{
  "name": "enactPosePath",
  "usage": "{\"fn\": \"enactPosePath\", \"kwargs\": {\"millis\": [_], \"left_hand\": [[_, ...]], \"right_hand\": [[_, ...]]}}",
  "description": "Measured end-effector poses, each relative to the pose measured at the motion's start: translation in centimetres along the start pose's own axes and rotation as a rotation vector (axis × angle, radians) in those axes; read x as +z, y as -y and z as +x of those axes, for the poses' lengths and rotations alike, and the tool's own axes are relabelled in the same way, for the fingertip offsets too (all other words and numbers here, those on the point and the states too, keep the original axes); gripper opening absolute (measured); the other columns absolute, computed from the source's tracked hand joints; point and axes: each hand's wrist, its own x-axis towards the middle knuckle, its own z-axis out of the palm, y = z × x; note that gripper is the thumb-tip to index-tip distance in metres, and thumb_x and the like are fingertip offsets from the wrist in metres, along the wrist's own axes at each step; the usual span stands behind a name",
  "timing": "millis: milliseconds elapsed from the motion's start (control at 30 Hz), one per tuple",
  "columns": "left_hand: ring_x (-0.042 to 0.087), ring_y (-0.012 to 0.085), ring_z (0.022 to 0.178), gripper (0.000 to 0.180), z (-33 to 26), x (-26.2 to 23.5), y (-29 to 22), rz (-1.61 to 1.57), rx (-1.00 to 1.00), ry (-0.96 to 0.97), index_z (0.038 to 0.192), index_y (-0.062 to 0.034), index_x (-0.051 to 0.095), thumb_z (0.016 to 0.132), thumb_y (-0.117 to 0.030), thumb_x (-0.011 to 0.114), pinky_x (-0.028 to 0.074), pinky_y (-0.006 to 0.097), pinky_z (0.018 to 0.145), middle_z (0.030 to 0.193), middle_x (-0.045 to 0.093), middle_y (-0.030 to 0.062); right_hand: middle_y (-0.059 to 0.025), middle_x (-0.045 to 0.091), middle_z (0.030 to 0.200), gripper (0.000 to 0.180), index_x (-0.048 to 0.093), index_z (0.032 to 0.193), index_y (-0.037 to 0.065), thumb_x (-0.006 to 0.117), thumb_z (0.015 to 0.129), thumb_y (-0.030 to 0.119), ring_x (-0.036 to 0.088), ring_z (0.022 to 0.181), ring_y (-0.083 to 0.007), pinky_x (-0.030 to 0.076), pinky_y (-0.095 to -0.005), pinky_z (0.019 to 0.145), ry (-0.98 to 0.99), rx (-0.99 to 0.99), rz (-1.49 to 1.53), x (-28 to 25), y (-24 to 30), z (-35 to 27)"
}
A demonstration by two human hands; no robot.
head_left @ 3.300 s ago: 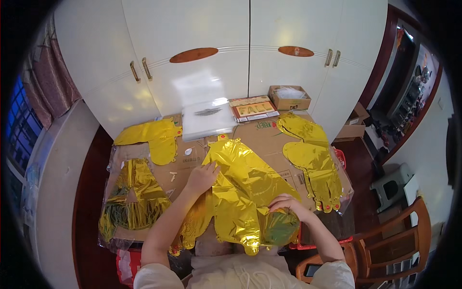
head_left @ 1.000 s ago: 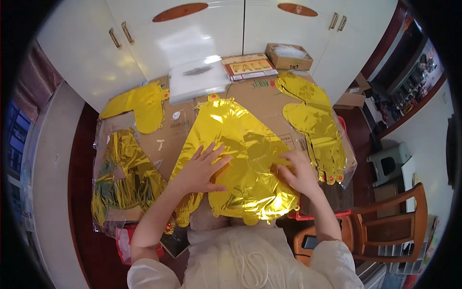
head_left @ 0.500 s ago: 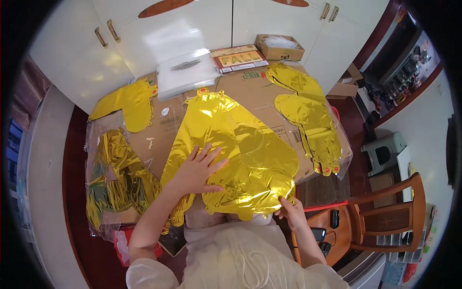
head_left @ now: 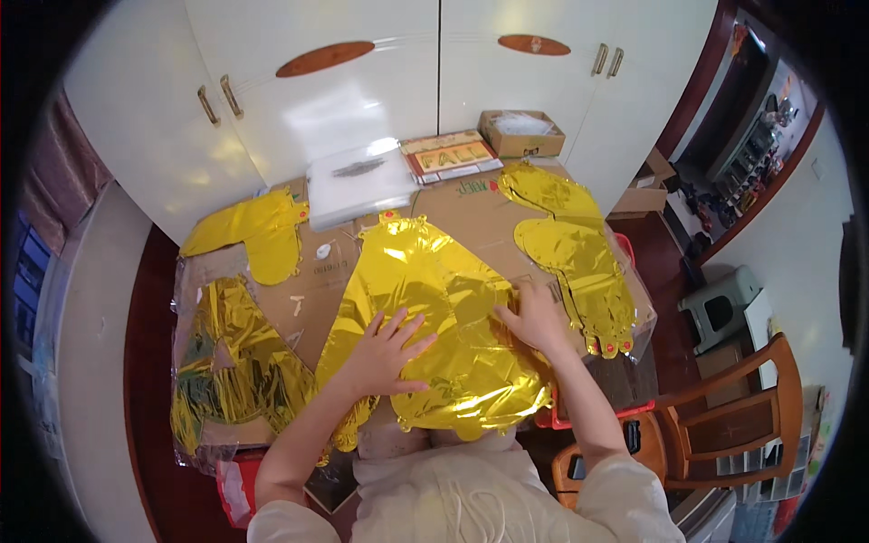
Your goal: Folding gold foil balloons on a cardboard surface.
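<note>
A large flat gold foil balloon, narrow at the far end and wide at the near end, lies wrinkled in front of me. On its left half my left hand rests flat with the fingers spread. My right hand touches the balloon's right side, thumb stretched out to the left and apart from the other fingers, whose tips are slightly blurred. Neither hand grips anything. The balloon's near edge reaches over the table edge toward my lap, and more gold foil peeks out below my left forearm.
Cardboard covers the table. Flat gold balloons lie at the far left, near left and right. Clear plastic bags, a printed flat pack and an open carton line the back. A wooden chair stands right.
My right hand has left the balloon's near right corner and moved forward onto its right side. My left hand stays flat on the foil. The view has tilted up a little.
</note>
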Motion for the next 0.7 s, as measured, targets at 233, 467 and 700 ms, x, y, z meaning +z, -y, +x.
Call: {"fn": "enactPosePath", "kwargs": {"millis": [233,467,700], "left_hand": [[0.033,0.036,0.138,0.083,-0.3,0.1,0.0,-0.001,0.019,-0.029,0.143,-0.0212,0.045,0.078,-0.073,0.054,0.026,0.06,0.11,0.149,0.039,0.0126],[0.036,0.0371,0.136,0.082,-0.5,0.5,0.0,-0.028,0.015,-0.075,0.141,-0.0214,0.047,0.078,-0.074,0.054,0.026,0.061,0.108,0.147,0.041,0.0137],[0.036,0.0367,0.136,0.082,-0.2,0.4,0.1,0.005,0.035,-0.075,0.141,-0.0218,0.046,0.079,-0.075,0.052,0.027,0.061,0.108,0.146,0.042,0.0132]], "right_hand": [[-0.0195,0.059,0.101,0.044,0.06,0.1,0.0,0.07,0.079,0.038,0.054,0.1,-0.0377,0.043,-0.0448,0.09,0.134,0.023,-0.147,4.3,1.2,3.4],[-0.0201,0.062,0.106,0.052,0.048,0.12,0.002,0.07,0.083,0.031,0.061,0.088,-0.0313,0.048,-0.0403,0.076,0.315,0.231,0.428,2.6,3.3,3.5],[-0.0204,0.057,0.126,0.062,0.024,0.143,0.004,0.058,0.094,0.019,0.057,0.114,-0.0263,0.044,-0.0361,0.097,0.447,-0.052,1.027,4.8,3.1,2.7]]}}
